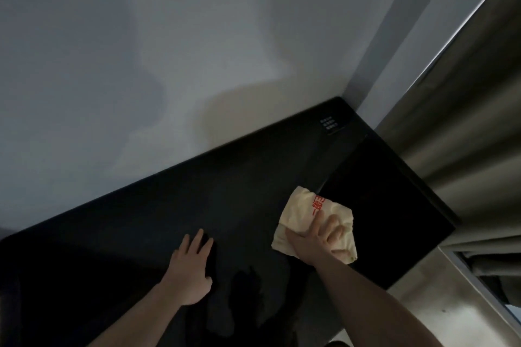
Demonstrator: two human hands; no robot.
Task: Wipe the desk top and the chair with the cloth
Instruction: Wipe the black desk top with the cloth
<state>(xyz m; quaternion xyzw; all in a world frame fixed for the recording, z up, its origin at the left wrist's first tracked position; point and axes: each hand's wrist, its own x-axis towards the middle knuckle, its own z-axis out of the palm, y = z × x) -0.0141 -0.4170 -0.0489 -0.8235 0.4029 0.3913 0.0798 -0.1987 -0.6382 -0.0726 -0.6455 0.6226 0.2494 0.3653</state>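
A black desk top [197, 200] runs along a pale wall into a corner. A cream cloth [301, 205] with red print lies on the desk's right part. My right hand [318, 236] presses down on the cloth with its fingers spread over it. My left hand [191, 270] rests flat on the bare desk to the left of the cloth, fingers straight. No chair is in view.
A darker glossy panel [380, 205] forms the desk's right end. A small white label [329, 122] sits near the back corner. Grey curtains [465, 121] hang close against the desk's right edge. Pale floor [439, 304] shows at lower right.
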